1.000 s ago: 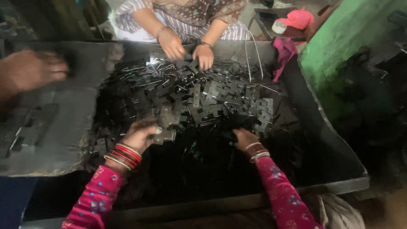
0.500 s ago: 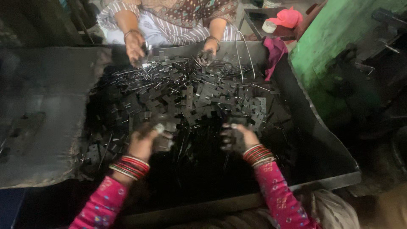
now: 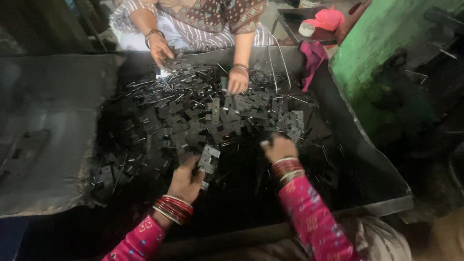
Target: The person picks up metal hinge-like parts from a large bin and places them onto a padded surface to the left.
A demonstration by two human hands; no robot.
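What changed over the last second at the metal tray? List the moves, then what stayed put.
The left hand drew back from the pile toward the person, gripping a flat grey metal plate. The right hand lifted slightly from the heap; its grasp is unclear. Across the tray, the co-worker's hands spread apart, one to the far rim. The pile of plates and pins, the tray and the pink cloth stayed.

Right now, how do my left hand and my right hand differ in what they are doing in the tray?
The left hand holds a flat metal plate lifted at the near edge of the pile; the right hand shows no plate clearly, and its fingers reach into the heap of metal plates. The left hand sits nearer to you, the right hand farther in. Both are over the dark tray, with red bangles and pink sleeves.
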